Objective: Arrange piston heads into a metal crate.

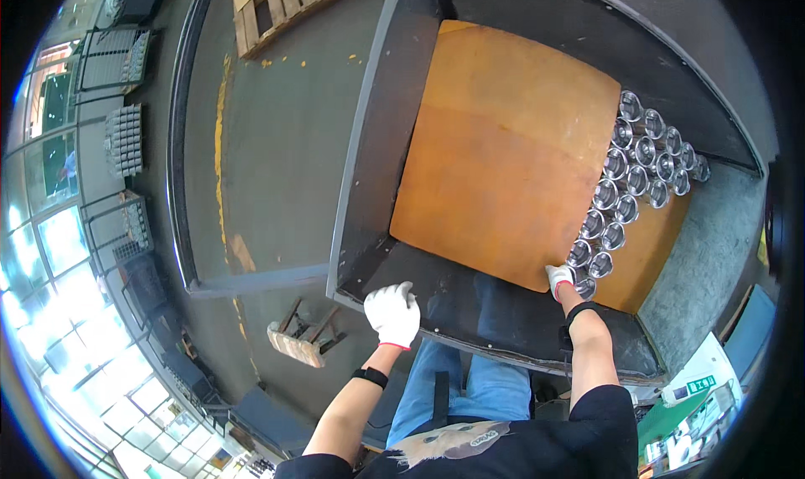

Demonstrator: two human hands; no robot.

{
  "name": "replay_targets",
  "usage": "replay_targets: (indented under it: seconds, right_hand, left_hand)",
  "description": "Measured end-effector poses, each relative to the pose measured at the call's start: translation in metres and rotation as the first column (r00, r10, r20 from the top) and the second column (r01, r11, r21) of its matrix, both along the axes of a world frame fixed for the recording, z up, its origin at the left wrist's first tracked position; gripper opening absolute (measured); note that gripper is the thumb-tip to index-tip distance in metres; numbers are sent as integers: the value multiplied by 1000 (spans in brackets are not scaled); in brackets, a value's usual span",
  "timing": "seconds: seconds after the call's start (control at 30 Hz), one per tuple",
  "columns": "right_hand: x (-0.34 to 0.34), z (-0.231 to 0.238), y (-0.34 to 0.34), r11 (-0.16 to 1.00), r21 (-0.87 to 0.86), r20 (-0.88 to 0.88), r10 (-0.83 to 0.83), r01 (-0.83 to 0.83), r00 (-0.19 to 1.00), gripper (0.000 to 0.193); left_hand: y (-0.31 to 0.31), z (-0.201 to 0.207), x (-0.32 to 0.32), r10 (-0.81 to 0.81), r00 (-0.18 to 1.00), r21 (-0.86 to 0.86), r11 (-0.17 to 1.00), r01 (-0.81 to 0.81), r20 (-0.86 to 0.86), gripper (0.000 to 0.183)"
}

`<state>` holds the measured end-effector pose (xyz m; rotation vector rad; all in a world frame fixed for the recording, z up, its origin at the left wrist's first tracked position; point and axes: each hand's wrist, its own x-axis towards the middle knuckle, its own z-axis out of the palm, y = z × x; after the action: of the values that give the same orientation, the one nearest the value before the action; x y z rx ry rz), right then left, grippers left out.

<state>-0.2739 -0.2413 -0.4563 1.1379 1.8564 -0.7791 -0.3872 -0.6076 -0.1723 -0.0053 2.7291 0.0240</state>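
Note:
An orange-brown flat sheet [511, 152] covers most of the floor of a dark metal bin. To its right stand several shiny metal cylinders [636, 179] with open round ends, packed in slanting rows. My right hand [558, 278], in a white glove with a red cuff, grips the sheet's near right corner, close to the nearest cylinders; its fingertips are partly hidden. My left hand [392, 314], gloved alike, is closed over the bin's near left corner. What its curled fingers hold, if anything, is hidden.
The metal bin's rim [359, 160] rises on the left. Another brown surface [641, 257] lies below and right of the cylinders. A wooden pallet [289, 5] lies on the floor beyond, and a small wooden stool [300, 338] stands left. A dark curved rail [178, 143] runs farther left.

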Motion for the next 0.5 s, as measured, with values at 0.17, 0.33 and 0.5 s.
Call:
replay_targets:
  seconds: [0.17, 0.33, 0.5]
  right_hand:
    - [-37, 80, -11, 980, 90, 65, 174, -180, 983, 82]
    - [-84, 169, -35, 818, 143, -408, 562, -558, 719, 59]
    - [-104, 285, -100, 842, 32, -638, 432, -539, 637, 45]
  left_hand:
    - [2, 1, 3, -55, 998, 0, 999, 55, 20, 16]
    - [0, 1, 4, -111, 992, 37, 993, 109, 60, 21]
    - [-10, 3, 3, -206, 975, 24, 979, 205, 81, 22]
